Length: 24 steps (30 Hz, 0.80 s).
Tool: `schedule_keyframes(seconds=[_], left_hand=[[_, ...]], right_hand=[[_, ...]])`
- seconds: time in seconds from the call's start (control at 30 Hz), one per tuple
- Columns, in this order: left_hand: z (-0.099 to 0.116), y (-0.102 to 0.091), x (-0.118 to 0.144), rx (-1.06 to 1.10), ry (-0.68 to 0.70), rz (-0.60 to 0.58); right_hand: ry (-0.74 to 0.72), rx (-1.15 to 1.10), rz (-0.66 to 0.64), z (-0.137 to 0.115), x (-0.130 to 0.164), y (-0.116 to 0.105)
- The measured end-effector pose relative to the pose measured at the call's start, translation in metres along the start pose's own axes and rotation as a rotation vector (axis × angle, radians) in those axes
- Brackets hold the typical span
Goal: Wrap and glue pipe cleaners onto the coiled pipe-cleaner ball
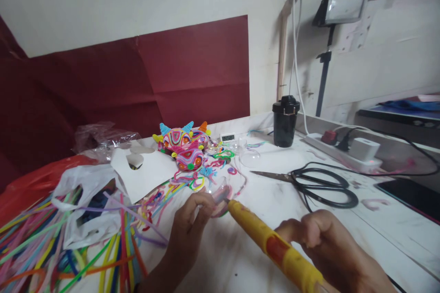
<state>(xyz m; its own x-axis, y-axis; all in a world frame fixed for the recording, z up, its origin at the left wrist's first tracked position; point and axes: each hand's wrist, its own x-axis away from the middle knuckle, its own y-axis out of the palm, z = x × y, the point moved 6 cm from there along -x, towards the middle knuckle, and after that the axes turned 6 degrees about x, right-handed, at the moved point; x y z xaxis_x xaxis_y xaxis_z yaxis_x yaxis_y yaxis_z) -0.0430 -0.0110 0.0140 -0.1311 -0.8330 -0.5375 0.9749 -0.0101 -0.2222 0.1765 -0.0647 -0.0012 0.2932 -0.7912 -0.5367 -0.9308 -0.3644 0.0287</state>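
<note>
My left hand (192, 219) pinches a clear plastic piece (222, 187), rounded and see-through, between thumb and fingers. In my right hand (326, 242) is a yellow hot glue gun (257, 229) with a reddish patch on its barrel. Its dark nozzle points at the clear piece, right by my left fingertips; whether they touch I cannot tell. Beyond my left hand sit colourful horned figures (189, 158) covered in wound fuzzy stems, with loose coloured bits around them. Black-handled scissors (323, 185) lie open beyond my right hand.
Many pipe cleaners (30, 247) spread at the left, beside a white plastic bag (92, 233) and a cut white sheet (151, 169). At the back stand a small digital clock (227, 138) and a black cup (284, 123). A power strip (343, 151) and a phone (412, 197) lie right.
</note>
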Motion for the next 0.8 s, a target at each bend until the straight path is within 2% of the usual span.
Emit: schedule_keyframes(seconds=[0.23,0.47,0.6,0.8], left_hand=[[-0.0014,0.0005,0.0,0.018,0.002,0.008],[0.0015,0.0004,-0.0001,0.014,0.02,0.006],[0.0028,0.001,-0.0003,0.017,0.019,0.007],[0.0025,0.0002,-0.0012,-0.001,0.008,0.02]], right_hand=[[0.031,0.091,-0.032,-0.0034,-0.0005,-0.0043],[0.105,0.129,0.038,-0.005,-0.0021,-0.0095],[0.099,0.143,0.077,-0.005,-0.0011,-0.011],[0.024,0.099,-0.016,0.003,-0.001,-0.0088]])
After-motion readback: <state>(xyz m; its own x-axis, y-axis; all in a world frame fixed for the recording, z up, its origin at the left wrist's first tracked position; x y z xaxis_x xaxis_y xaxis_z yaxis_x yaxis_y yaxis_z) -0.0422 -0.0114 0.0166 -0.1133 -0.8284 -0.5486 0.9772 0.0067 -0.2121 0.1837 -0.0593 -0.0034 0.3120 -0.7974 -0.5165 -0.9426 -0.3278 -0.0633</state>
